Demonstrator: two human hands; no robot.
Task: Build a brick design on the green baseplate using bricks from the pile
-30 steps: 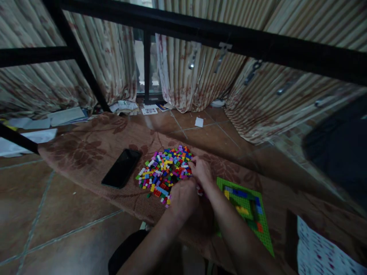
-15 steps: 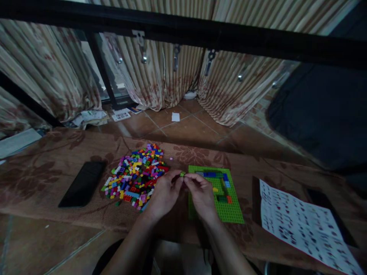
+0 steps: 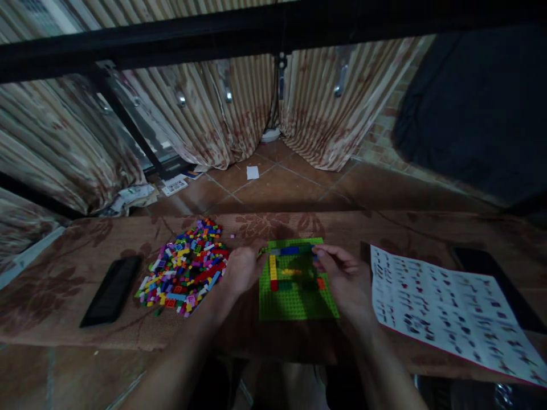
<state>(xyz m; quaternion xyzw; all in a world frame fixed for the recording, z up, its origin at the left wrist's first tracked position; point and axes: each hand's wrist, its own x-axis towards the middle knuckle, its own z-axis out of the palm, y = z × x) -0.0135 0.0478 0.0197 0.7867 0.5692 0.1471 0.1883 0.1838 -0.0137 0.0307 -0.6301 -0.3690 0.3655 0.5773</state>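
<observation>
A green baseplate lies on the cloth-covered table with blue, yellow, red and green bricks fixed along its far part. My left hand rests at the plate's left edge, fingers curled against its far left corner. My right hand is at the plate's right side, fingers pinched together over the far right end of the brick row; what they hold is too small to make out. A heap of small mixed-colour bricks lies left of my left hand.
A black phone lies left of the brick heap. A printed sheet lies to the right, with a dark flat object behind it. Curtains, a black frame bar and papers on the tiled floor are beyond the table.
The view has swung right. My hands left the brick heap, met with a small green piece between them, then parted to the two sides of the baseplate.
</observation>
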